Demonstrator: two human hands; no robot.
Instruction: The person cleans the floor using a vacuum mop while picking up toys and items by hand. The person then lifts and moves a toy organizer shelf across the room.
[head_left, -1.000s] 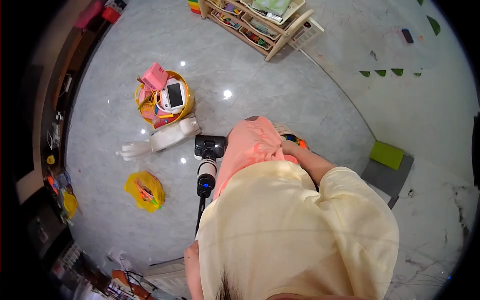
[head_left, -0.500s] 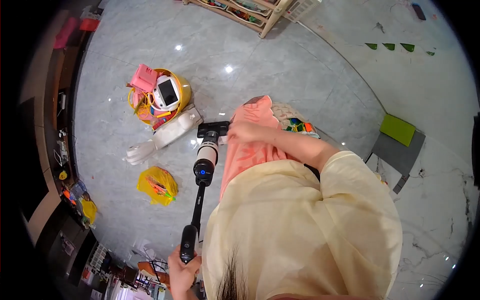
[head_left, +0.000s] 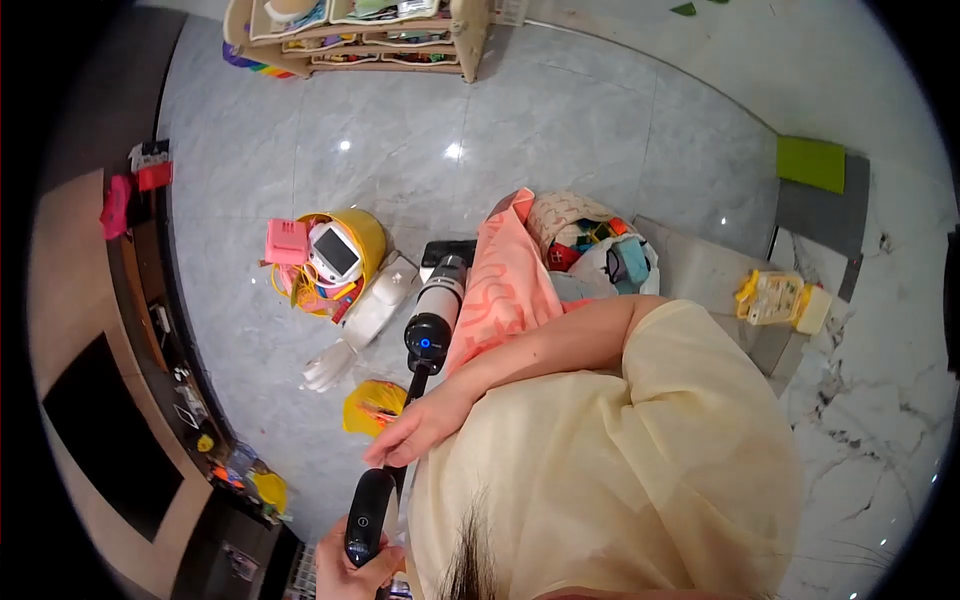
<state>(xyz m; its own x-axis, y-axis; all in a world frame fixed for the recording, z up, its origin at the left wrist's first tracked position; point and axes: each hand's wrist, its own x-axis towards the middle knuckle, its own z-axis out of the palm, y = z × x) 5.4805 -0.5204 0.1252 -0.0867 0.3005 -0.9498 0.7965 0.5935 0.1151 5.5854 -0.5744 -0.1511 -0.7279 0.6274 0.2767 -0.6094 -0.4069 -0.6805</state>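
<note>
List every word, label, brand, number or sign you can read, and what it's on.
Words, brands, numbers: none legible.
Sign: small circle with a short bar inside, like a power symbol, on the dark vacuum handle.
Too small to read: faint pale mark beside the blue light on the vacuum.
Too small or blurred: any print on items in the toy shelf.
</note>
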